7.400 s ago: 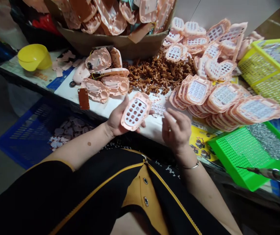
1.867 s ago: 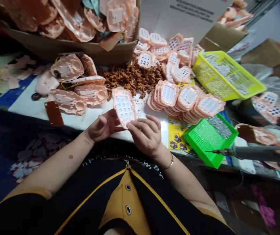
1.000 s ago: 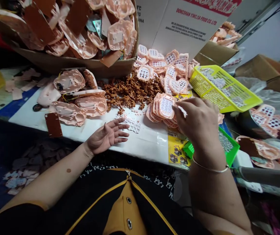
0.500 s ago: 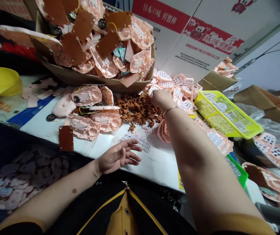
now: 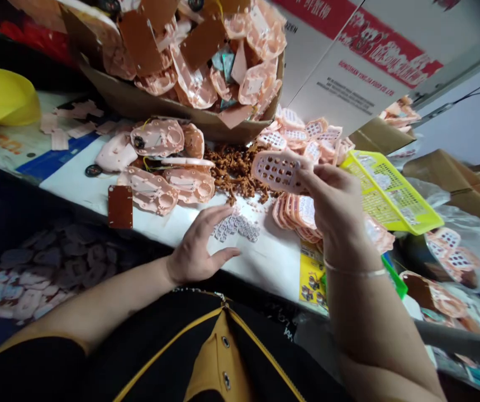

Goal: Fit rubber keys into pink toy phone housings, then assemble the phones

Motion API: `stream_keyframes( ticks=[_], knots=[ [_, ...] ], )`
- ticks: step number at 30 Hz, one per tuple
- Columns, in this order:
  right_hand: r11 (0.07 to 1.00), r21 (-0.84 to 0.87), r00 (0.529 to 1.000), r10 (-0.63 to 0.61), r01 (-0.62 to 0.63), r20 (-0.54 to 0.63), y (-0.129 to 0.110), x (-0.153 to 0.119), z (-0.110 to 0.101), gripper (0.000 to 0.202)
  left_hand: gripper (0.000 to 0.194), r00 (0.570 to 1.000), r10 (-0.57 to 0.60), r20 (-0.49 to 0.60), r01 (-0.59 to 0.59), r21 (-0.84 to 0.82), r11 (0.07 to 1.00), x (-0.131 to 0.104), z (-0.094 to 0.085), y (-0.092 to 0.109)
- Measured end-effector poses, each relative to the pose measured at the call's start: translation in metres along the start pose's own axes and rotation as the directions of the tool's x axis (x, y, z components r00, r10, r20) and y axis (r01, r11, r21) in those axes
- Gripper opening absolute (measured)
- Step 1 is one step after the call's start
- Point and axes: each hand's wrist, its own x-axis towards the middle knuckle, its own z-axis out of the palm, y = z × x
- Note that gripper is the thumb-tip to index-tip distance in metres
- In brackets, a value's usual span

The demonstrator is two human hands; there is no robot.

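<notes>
In my right hand [image 5: 334, 195] is a pink plastic shell [image 5: 276, 170] with rows of holes, pinched at its right end and raised above the table. My left hand [image 5: 200, 245] is open, thumb and fingers apart, beside a patch of small grey pieces [image 5: 237, 226] on the white tabletop. Behind these pieces lies a heap of small brown parts [image 5: 240, 167]. A stack of similar pink shells [image 5: 296, 215] stands below my right hand, and more holed shells [image 5: 315, 131] are piled at the back.
A cardboard box [image 5: 206, 120] overflows with pink casings and brown boards. Wired pink casings [image 5: 160, 187] and a brown board [image 5: 120, 206] lie on the left. At the right stand a yellow basket [image 5: 394, 195] and a green tray [image 5: 397, 279]. White cartons [image 5: 323, 61] rise behind.
My right hand has come back from the pile of shells with one shell in its grip. My left hand has turned palm down by the grey pieces. The view has shifted slightly.
</notes>
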Motion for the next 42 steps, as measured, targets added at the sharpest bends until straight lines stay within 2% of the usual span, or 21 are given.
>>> stream_keyframes(
  ticks=[2,3,4,6,9,11,13,14,16,17,18,20,22,24,25,27,28,30,32,37,42],
  knots=[
    [0.97,0.182,0.982,0.141,-0.162,0.124,-0.009,-0.051,0.008,0.024,0.085,0.948,0.317,0.031,-0.304,0.389,0.87,0.002,-0.004,0.009],
    [0.94,0.254,0.958,0.17,-0.228,0.232,-0.014,-0.075,0.013,0.023,0.086,0.922,0.376,0.091,-0.369,0.498,0.785,0.003,-0.006,0.013],
    [0.91,0.295,0.93,0.196,-0.29,0.311,-0.017,-0.095,0.018,0.023,0.082,0.9,0.402,0.169,-0.424,0.555,0.716,0.003,-0.006,0.016],
    [0.87,0.332,0.885,0.212,-0.364,0.415,-0.02,-0.124,0.025,0.023,0.075,0.873,0.402,0.277,-0.486,0.568,0.664,-0.001,-0.006,0.019],
    [0.907,0.291,0.877,0.147,-0.304,0.458,-0.009,-0.139,0.024,0.028,0.08,0.879,0.394,0.27,-0.478,0.477,0.738,-0.01,-0.008,0.018],
    [0.977,0.147,0.922,0.091,-0.157,0.377,0.007,-0.134,0.019,0.032,0.087,0.939,0.286,0.192,-0.339,0.365,0.867,-0.016,-0.012,0.017],
    [0.991,-0.133,0.963,0.004,0.033,0.27,0.026,-0.125,0.018,0.033,0.092,0.988,0.01,0.153,-0.028,0.116,0.993,-0.019,-0.016,0.015],
    [0.949,-0.287,0.966,-0.056,0.13,0.251,0.035,-0.12,0.02,0.032,0.094,0.972,-0.16,0.174,0.173,-0.06,0.983,-0.019,-0.017,0.014],
    [0.801,-0.523,0.94,-0.14,0.293,0.312,0.049,-0.113,0.029,0.033,0.097,0.869,-0.403,0.287,0.491,-0.397,0.776,-0.017,-0.018,0.012],
    [0.721,-0.599,0.922,-0.149,0.349,0.358,0.054,-0.111,0.035,0.032,0.098,0.823,-0.455,0.339,0.568,-0.511,0.646,-0.016,-0.017,0.011],
    [0.649,-0.654,0.906,-0.139,0.388,0.399,0.057,-0.11,0.041,0.03,0.098,0.795,-0.481,0.37,0.602,-0.583,0.546,-0.014,-0.016,0.011],
    [0.561,-0.715,0.894,-0.113,0.417,0.433,0.06,-0.11,0.048,0.028,0.098,0.777,-0.5,0.382,0.611,-0.648,0.455,-0.011,-0.013,0.009],
    [0.593,-0.709,0.917,-0.146,0.381,0.371,0.061,-0.111,0.048,0.03,0.094,0.77,-0.508,0.386,0.613,-0.667,0.423,-0.007,-0.009,0.008],
    [0.75,-0.603,0.962,-0.184,0.27,0.202,0.063,-0.112,0.041,0.028,0.088,0.746,-0.515,0.421,0.636,-0.68,0.365,-0.003,-0.005,0.006],
    [0.853,-0.49,0.984,-0.152,0.181,0.098,0.064,-0.113,0.037,0.026,0.085,0.731,-0.518,0.444,0.65,-0.685,0.33,-0.001,-0.002,0.005],
    [0.992,-0.122,0.998,0.038,-0.044,-0.051,0.066,-0.113,0.03,0.023,0.082,0.707,-0.512,0.489,0.671,-0.691,0.267,0.003,0.005,0.002],
    [0.984,0.091,0.984,0.161,-0.154,-0.07,0.066,-0.114,0.027,0.023,0.082,0.699,-0.504,0.508,0.68,-0.691,0.246,0.004,0.009,0.001],
    [0.853,0.426,0.937,0.347,-0.301,-0.033,0.065,-0.115,0.026,0.025,0.083,0.688,-0.489,0.536,0.692,-0.687,0.221,0.005,0.017,-0.002],
    [0.738,0.579,0.906,0.423,-0.348,0.006,0.063,-0.118,0.027,0.027,0.084,0.683,-0.483,0.549,0.7,-0.681,0.216,0.006,0.024,-0.004],
    [0.654,0.661,0.893,0.446,-0.368,0.056,0.053,-0.126,0.03,0.027,0.086,0.696,-0.482,0.533,0.693,-0.673,0.257,0.004,0.03,-0.006],
    [0.606,0.678,0.878,0.461,-0.416,0.127,0.047,-0.133,0.031,0.028,0.086,0.693,-0.506,0.514,0.684,-0.69,0.235,0.004,0.031,-0.007]
  ],
)
